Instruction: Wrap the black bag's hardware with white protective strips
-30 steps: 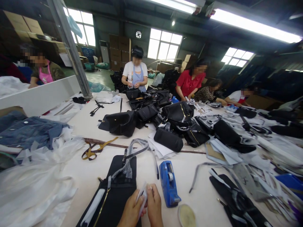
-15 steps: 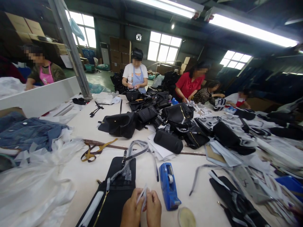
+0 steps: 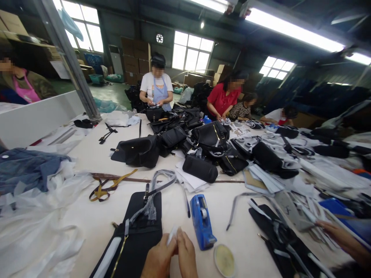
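Both hands, left (image 3: pixel 159 260) and right (image 3: pixel 187 256), pinch a white strip (image 3: pixel 172 234) together just left of the tape dispenser (image 3: pixel 201 221); next, likely taping, needs steady fingers.

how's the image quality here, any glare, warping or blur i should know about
Head view: the ceiling tube lights and windows are blown out to white; wide-angle warping bends the steel post and stretches the edges; the left hand and right hand pinching a white strip are cut by the bottom edge and slightly soft; the blue tape dispenser is sharp.
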Available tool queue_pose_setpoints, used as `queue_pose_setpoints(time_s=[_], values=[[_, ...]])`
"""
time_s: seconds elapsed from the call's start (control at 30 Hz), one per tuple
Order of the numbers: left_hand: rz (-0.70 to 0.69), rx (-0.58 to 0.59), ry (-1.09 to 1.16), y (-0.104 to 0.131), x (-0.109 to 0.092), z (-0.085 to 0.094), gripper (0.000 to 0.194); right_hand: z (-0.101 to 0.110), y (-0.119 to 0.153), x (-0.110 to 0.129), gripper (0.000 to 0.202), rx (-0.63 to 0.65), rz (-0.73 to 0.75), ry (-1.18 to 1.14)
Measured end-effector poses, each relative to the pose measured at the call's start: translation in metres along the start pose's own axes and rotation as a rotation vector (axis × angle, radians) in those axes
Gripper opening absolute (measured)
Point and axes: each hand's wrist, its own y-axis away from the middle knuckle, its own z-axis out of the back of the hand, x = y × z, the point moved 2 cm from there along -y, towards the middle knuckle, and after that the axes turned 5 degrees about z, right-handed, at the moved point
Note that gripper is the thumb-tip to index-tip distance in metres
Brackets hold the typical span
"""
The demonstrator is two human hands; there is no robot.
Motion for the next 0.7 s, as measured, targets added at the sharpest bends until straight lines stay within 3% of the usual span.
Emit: queue_pose_setpoints(time_s=[0.1, 0.17, 0.23, 0.33, 0.47, 0.53, 0.57, 0.67, 0.7], values=[[0.025, 0.062, 0.128, 0.002, -0.004, 0.006, 0.049, 0.005, 0.000, -0.006, 0.036, -0.020, 0.032, 0.088], [0.088, 0.101, 0.348, 0.002, -0.005, 0.011, 0.036, 0.008, -0.001, -0.011, 0.036, -0.035, 0.042, 0.149], [0.259, 0.105, 0.643, 0.000, -0.001, 0.011, 0.029, 0.006, -0.001, -0.014, 0.036, -0.029, 0.066, 0.199], [0.574, 0.086, 0.987, -0.005, 0.009, 0.002, 0.036, -0.003, 0.002, -0.008, 0.034, -0.030, 0.187, 0.321], [0.682, 0.135, 1.152, -0.010, 0.016, -0.010, 0.038, 0.002, 0.001, 0.008, 0.028, 0.052, 0.371, 0.494], [0.730, 0.162, 1.163, -0.010, 0.019, -0.010, 0.035, 0.026, -0.006, 0.012, 0.027, 0.081, 0.374, 0.541], [0.754, 0.162, 1.160, -0.009, 0.020, -0.008, 0.035, 0.044, -0.011, 0.012, 0.027, 0.022, 0.363, 0.576], [0.778, 0.148, 1.171, -0.006, 0.020, -0.001, 0.034, 0.105, -0.028, 0.007, 0.027, -0.329, 0.260, 0.703], [0.780, 0.154, 1.183, -0.006, 0.019, 0.002, 0.034, 0.122, -0.033, 0.004, 0.028, -0.382, 0.209, 0.722]])
